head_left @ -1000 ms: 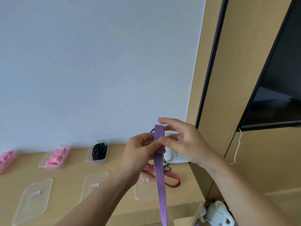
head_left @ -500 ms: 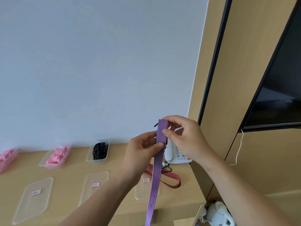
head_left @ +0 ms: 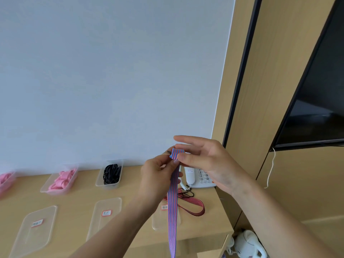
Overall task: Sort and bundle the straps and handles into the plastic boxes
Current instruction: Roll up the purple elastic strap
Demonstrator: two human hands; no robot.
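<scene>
Pinching the blue-and-red striped strap (head_left: pixel 172 211) just under its folded top, the left hand (head_left: pixel 158 175) has its fingers curled round the band. The right hand (head_left: pixel 210 164) meets it from the other side: its thumb presses the small fold at the top against the fingers behind, while its upper fingers stretch out straight. The two hands touch at the fold, raised above the wooden desk (head_left: pixel 130 185). From the left hand the rest of the strap hangs straight down and past the desk's front edge.

Below both hands a dark red striped strap (head_left: pixel 193 206) lies looped on the desk. A white telephone (head_left: pixel 197 180) sits under the right hand. Left of the left hand stand a clear box of black handles (head_left: pixel 107 185) and a box of pink pieces (head_left: pixel 55 191); nearer, labelled lids (head_left: pixel 105 226) lie flat.
</scene>
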